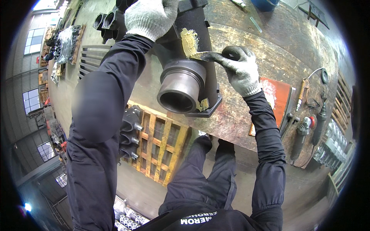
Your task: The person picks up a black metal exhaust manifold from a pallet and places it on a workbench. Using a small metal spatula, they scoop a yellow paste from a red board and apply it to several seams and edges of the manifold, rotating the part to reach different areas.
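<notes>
A large dark metal pipe casting (202,29) lies on the worn wooden workbench (239,115), its round open end (179,92) toward me. Yellowish filler paste (189,42) is smeared on its upper side, and a second patch of paste (203,104) sits low near the flange. My left hand (150,19), in a white knit glove, is closed on the far left part of the casting; its fingertips are partly hidden. Pinched in my gloved right hand (241,69), which has dark-coated fingers, is a putty knife (208,56) whose blade touches the paste.
An orange-red board (276,92) with white smears lies right of the casting. Beyond it are an angle grinder (302,133) and a slim power grinder (320,121). A yellow wooden pallet (157,148) and more dark castings (129,133) stand below left. A blue bucket (265,4) is at the far edge.
</notes>
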`<state>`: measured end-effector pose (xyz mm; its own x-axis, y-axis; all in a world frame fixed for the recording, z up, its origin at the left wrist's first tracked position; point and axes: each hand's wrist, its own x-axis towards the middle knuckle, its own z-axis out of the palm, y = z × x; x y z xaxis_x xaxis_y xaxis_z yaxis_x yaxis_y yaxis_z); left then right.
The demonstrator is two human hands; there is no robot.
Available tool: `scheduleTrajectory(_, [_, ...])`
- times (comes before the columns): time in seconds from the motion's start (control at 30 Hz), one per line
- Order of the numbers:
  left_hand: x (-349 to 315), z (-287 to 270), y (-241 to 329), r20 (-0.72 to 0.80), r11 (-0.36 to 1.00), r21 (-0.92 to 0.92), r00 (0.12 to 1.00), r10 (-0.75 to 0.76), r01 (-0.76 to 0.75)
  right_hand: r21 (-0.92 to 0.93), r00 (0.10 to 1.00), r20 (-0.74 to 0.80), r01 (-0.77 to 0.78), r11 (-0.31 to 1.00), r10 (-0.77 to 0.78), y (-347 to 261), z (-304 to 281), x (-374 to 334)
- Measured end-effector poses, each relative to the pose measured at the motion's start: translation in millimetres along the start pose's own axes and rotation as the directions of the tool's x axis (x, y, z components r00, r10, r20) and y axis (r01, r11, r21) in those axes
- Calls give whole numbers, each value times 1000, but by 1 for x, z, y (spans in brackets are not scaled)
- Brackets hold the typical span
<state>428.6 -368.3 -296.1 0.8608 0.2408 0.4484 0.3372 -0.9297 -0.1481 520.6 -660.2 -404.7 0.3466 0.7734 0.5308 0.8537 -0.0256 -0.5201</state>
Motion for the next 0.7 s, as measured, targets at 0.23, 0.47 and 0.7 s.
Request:
scheduleTrajectory(0.23, [0, -2, 2, -39, 1000, -10, 999, 24, -24, 35, 998, -58, 36, 999, -34, 12, 18, 3])
scheduleTrajectory(0.47, [1, -3, 4, -5, 999, -27, 999, -37, 37, 503, 958, -108, -177, 846, 264, 35, 50, 16])
scheduleTrajectory(0.7, [1, -5, 5, 29, 997, -46, 997, -65, 66, 375, 980, -139, -79, 924, 140, 30, 51, 21])
